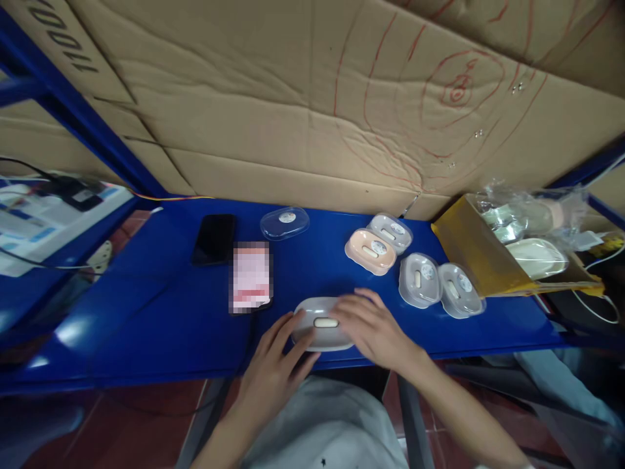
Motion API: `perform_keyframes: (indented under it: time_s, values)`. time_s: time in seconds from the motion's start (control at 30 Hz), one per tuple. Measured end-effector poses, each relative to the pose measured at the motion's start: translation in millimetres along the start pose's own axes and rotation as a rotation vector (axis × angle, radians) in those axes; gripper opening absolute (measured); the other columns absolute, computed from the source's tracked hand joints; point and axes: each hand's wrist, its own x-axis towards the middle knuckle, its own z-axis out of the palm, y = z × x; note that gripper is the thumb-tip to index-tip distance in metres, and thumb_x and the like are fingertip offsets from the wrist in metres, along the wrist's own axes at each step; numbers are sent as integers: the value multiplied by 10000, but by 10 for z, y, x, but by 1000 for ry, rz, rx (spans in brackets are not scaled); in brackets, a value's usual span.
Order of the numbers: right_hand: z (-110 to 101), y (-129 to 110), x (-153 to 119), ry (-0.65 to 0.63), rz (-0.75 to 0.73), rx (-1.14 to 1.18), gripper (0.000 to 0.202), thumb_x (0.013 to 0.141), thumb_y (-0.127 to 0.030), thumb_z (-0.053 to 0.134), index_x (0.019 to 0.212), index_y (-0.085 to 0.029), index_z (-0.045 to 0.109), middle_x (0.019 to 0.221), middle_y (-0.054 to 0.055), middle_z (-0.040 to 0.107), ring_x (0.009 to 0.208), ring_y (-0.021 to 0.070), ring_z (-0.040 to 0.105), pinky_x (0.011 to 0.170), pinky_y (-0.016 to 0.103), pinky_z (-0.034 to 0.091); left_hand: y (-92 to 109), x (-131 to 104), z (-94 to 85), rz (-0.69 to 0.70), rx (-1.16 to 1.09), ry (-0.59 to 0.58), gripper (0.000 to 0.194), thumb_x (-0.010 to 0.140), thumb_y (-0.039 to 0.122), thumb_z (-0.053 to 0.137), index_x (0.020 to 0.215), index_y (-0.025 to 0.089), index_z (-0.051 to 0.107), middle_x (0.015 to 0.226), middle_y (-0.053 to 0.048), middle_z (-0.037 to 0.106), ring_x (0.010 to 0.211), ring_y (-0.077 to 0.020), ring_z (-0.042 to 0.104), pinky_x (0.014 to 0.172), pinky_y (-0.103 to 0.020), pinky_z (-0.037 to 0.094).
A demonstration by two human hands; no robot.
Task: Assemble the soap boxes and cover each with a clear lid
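A pale grey oval soap dish (332,337) with a cream pill-shaped piece in its middle lies near the front edge of the blue table. My left hand (283,355) grips its left end, the fingers bent over the rim. At the other end, my right hand (374,326) has its fingers over the rim, slightly blurred; they hide that corner. A clear oval lid (284,223) with a round sticker rests farther back. To the right stand several lidded dishes, among them a peach one (370,253) and a grey one (420,280).
A black phone (215,240) and a blurred-out pink-screened device (250,277) lie on the left. An open cardboard box (476,251) with plastic-wrapped items stands at right. Behind rises a cardboard wall (273,98). Power strips and cables (58,221) sit far left; another person's sleeve (561,384) shows at right.
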Motion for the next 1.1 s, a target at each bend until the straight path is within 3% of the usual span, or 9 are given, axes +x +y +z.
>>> perform_keyframes:
  time_s: [0.1, 0.2, 0.33, 0.43, 0.53, 0.67, 0.77, 0.9, 1.1]
  values:
    - [116, 388, 710, -53, 55, 29, 566, 1077, -79, 446, 1611, -239, 545, 1585, 109, 639, 1499, 238, 564, 1241, 483, 470, 11, 3, -2, -14, -10, 20, 287, 1048, 260, 708, 1333, 239, 685, 1534, -157, 601, 1374, -356, 639, 1058, -537, 652]
    - [392, 704, 1420, -229, 140, -44, 717, 995, 32, 439, 1684, -166, 432, 1781, 146, 376, 1659, 279, 341, 1344, 532, 304, 23, -3, -23, -34, -27, 50, 313, 1030, 217, 703, 1342, 236, 681, 1606, -192, 508, 1455, -391, 584, 1087, -563, 633]
    - [636, 839, 1814, -267, 191, -63, 601, 1028, -70, 598, 1620, -103, 501, 1687, 242, 484, 1610, 373, 398, 1332, 650, 240, 23, -26, -56, -45, -70, 42, 291, 1023, 177, 675, 1313, 212, 669, 1676, -212, 415, 1538, -406, 507, 1127, -564, 609]
    - [602, 835, 1640, -259, 156, -39, 463, 1031, -227, 727, 1479, -155, 635, 1550, 211, 609, 1523, 358, 494, 1317, 645, 251, 11, -43, -68, -93, -118, 15, 337, 1024, 194, 667, 1359, 232, 643, 1696, -189, 408, 1526, -383, 532, 1113, -524, 626]
    - [467, 835, 1314, -262, 174, -3, 559, 965, -385, 841, 1438, -177, 627, 1601, 219, 542, 1556, 390, 453, 1283, 674, 305, -5, -54, -72, -164, -174, -25, 440, 1017, 233, 679, 1448, 262, 592, 1702, -168, 419, 1469, -359, 598, 1085, -491, 648]
    - [254, 792, 914, -263, 214, 63, 664, 910, -326, 882, 1468, -183, 551, 1658, 235, 477, 1542, 348, 503, 1230, 560, 458, -24, -44, -74, -241, -262, -54, 561, 1028, 252, 671, 1556, 280, 484, 1690, -170, 438, 1500, -346, 572, 1140, -520, 610]
    - [69, 655, 637, -214, 184, 202, 601, 936, -264, 825, 1464, -223, 540, 1671, 186, 485, 1561, 278, 497, 1264, 484, 446, -46, -31, -71, -290, -350, -51, 637, 1024, 258, 688, 1597, 289, 413, 1695, -176, 441, 1545, -343, 524, 1195, -554, 559]
    - [-120, 345, 309, -277, 74, 356, 642, 919, -259, 807, 1502, -258, 539, 1693, 149, 490, 1608, 293, 439, 1280, 521, 448, -99, -39, -44, -336, -426, -95, 771, 1017, 270, 707, 1672, 308, 304, 1676, -178, 490, 1514, -341, 563, 1213, -580, 534]
    - [-35, -61, 17, -267, 33, 155, 579, 941, -312, 765, 1486, -227, 589, 1717, 126, 482, 1653, 332, 352, 1290, 588, 435, -120, -57, -8, -304, -418, -123, 734, 1041, 303, 682, 1678, 305, 317, 1632, -174, 541, 1489, -333, 585, 1181, -581, 558]
